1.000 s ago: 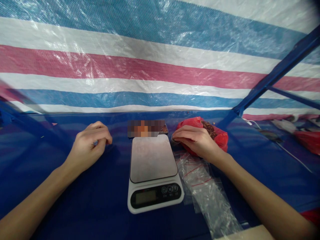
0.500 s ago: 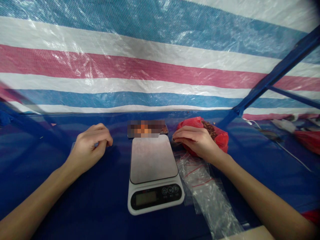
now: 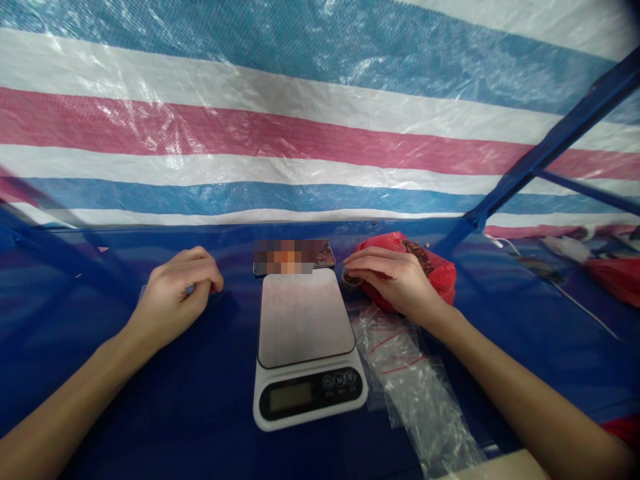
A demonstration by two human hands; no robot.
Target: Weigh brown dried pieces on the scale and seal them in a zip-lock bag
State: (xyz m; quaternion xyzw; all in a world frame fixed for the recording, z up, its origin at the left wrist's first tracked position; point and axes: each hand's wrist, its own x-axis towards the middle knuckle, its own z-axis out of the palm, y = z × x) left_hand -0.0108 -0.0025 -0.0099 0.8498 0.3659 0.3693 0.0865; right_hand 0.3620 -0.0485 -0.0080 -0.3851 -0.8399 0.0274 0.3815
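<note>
While the right hand (image 3: 393, 280) pinches a small dark piece (image 3: 353, 280) beside the red bag (image 3: 443, 283), just right of the kitchen scale (image 3: 303, 320), a light, steady pinch suits it; the left hand (image 3: 177, 298) lies curled, any grip hidden.

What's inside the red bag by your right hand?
The red plastic bag holds dark brown pieces, visible only at its opening. The right hand lies over the bag's front, so what is lower down inside cannot be seen.
</note>
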